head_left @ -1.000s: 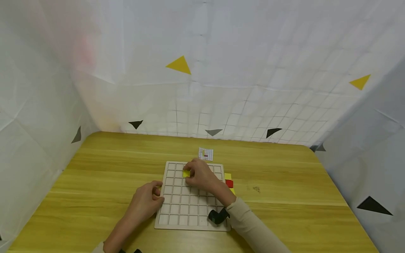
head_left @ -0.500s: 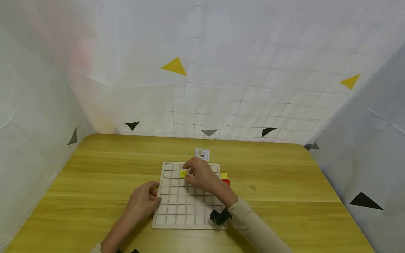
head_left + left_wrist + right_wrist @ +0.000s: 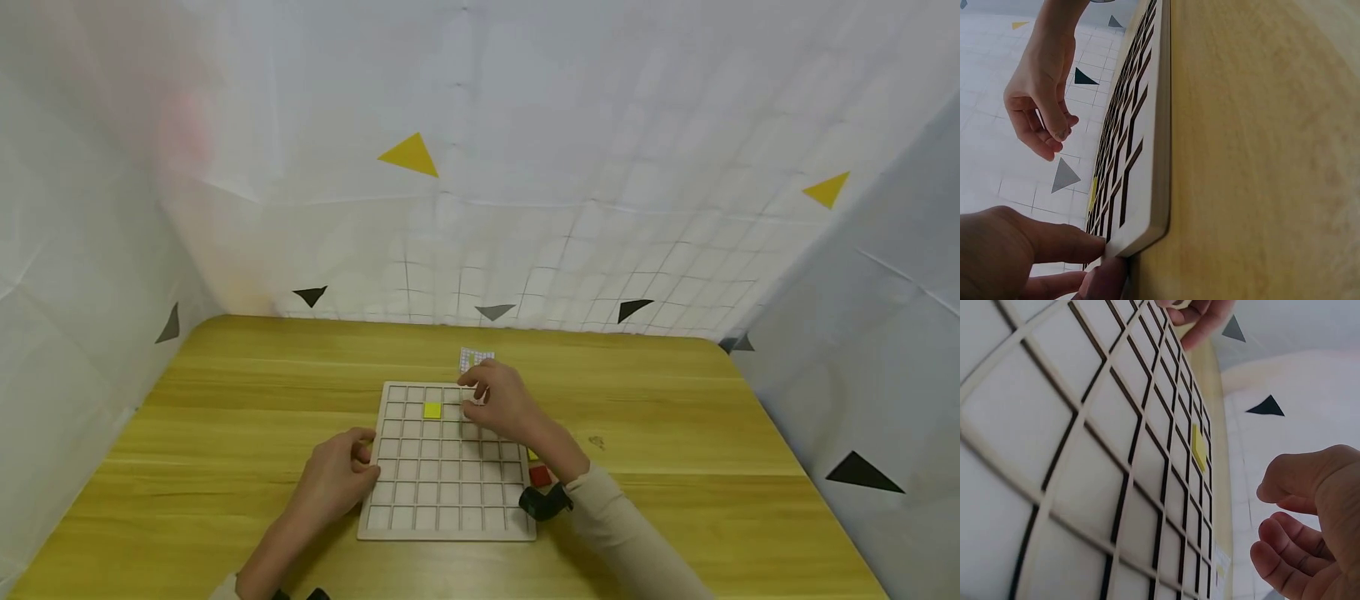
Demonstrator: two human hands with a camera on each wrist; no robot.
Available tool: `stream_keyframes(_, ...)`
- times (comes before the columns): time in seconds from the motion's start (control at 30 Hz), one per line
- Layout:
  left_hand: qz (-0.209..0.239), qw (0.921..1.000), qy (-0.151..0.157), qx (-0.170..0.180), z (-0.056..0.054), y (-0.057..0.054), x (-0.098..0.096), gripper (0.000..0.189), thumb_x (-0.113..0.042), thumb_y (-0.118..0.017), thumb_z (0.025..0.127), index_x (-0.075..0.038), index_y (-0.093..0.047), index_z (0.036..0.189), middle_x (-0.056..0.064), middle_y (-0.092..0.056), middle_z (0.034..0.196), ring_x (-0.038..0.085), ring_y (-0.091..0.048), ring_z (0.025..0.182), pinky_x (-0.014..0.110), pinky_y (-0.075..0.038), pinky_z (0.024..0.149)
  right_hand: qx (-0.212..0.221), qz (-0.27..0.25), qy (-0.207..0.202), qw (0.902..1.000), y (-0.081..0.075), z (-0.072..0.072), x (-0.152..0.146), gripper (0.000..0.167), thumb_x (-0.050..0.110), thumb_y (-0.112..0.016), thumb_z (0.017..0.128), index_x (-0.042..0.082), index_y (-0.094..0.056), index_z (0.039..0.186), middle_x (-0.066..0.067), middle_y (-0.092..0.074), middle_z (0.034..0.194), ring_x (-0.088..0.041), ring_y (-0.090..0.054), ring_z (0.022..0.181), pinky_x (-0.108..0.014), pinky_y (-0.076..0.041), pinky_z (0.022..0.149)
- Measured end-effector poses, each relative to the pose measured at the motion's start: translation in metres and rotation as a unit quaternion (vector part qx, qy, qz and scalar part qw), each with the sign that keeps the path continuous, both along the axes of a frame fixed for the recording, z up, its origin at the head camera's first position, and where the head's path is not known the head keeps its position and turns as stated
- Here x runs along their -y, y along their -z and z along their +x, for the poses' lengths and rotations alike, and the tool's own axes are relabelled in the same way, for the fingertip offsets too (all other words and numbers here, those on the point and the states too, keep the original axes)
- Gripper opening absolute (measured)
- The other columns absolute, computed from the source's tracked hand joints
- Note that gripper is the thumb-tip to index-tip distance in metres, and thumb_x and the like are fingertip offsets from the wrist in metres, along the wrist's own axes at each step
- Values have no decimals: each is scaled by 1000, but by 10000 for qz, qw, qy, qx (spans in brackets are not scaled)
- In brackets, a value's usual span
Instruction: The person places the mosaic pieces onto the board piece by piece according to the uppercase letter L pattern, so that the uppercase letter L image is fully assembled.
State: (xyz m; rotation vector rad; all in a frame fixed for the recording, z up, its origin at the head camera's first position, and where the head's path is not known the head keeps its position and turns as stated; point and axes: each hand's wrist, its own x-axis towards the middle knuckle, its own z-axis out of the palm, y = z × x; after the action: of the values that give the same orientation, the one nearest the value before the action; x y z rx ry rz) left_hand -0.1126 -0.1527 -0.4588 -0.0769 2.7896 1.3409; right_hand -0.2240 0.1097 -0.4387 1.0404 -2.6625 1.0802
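The surface (image 3: pixel 660 400) carries a board (image 3: pixel 429 472), near square: no long axis stands out; columns run away from the person. Left hand (image 3: pixel 341 467): relaxed, thumb and fingers apart against the board's left edge, probably steadying it. Right hand (image 3: pixel 504 402): above the far-right cells, fingers loosely bent, nothing visibly held. Printed card (image 3: pixel 472 356): beyond the far edge, likely for reference. Yellow tile (image 3: pixel 432 411): third column from left, second row from far edge, squared to the grid. Red tile (image 3: pixel 539 476): beside the right edge, presumably for easy reach.
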Motion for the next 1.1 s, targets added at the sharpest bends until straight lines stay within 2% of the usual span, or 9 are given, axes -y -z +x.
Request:
stream_keyframes(0.23, 44, 10000, 1, 4, -1, 1, 0, 46, 1, -75, 79, 5, -63, 123, 5, -60, 87, 14, -62, 75, 28, -52, 62, 73, 1, 243, 9997, -2, -2, -19, 26, 1, -72, 84, -1, -72, 110, -14, -64, 105, -22, -61, 80, -30, -52, 67)
stream_keyframes(0.43, 90, 9999, 17, 64, 0, 1, 0, 46, 1, -74, 80, 5, -63, 124, 5, -59, 88, 15, -62, 75, 28, -51, 62, 51, 39, 449, 9990, -1, -4, -36, 26, 1, -74, 83, -1, -72, 108, -15, -63, 100, -21, -60, 79, -31, -53, 67)
stream_keyframes(0.77, 53, 9999, -36, 108, 1, 1, 1, 46, 1, -75, 79, 4, -63, 124, 5, -59, 89, 15, -62, 76, 29, -52, 63, 486, 52, 731, 9961, 7, 0, -59, 28, 0, -76, 82, -1, -71, 109, -14, -62, 100, -26, -62, 81, -34, -53, 68)
stream_keyframes(1.1, 113, 9999, -60, 80, 1, 0, -1, 46, 1, -74, 80, 5, -63, 124, 5, -60, 89, 15, -63, 76, 29, -52, 62, 345, 230, 910, 9950, 14, -3, -73, 30, 2, -80, 78, 1, -72, 107, -9, -63, 97, -25, -62, 81, -34, -53, 67)
